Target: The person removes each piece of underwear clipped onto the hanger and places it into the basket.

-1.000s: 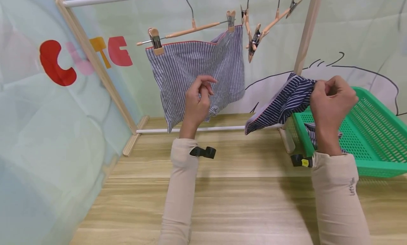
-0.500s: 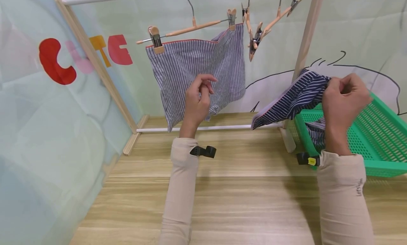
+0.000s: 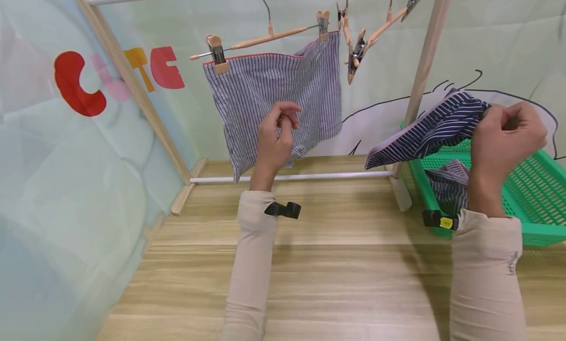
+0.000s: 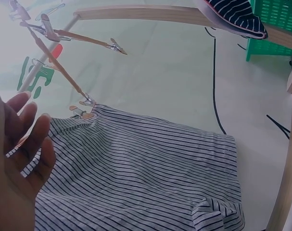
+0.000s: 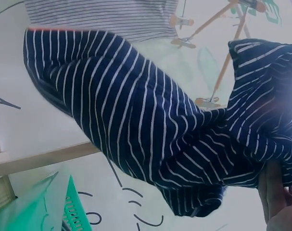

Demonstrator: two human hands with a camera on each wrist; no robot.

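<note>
My right hand (image 3: 506, 139) pinches a navy cloth (image 3: 431, 129) with white stripes by one end. The rest of it slants down to the left, its pale inner side showing along one edge. In the right wrist view the navy cloth (image 5: 131, 106) spreads across the picture, bunched near the fingers. My left hand (image 3: 276, 134) is raised with loosely curled fingers and holds nothing. Behind it, a pale striped cloth (image 3: 305, 95) with a red edge hangs from a clip hanger (image 3: 269, 38), held by two clips. The left wrist view shows this pale cloth (image 4: 136, 159) beyond the fingers.
A second clip hanger (image 3: 371, 39), without cloth, hangs to the right. Both hangers are within a rack with wooden posts (image 3: 426, 61) and a white lower rail (image 3: 309, 176). The green basket (image 3: 537, 233) stands on the right, with another striped cloth (image 3: 448, 186) inside.
My right hand has moved right with the navy cloth, over the basket's area. More of the striped cloth in the basket now shows. My left hand has stayed in place.
</note>
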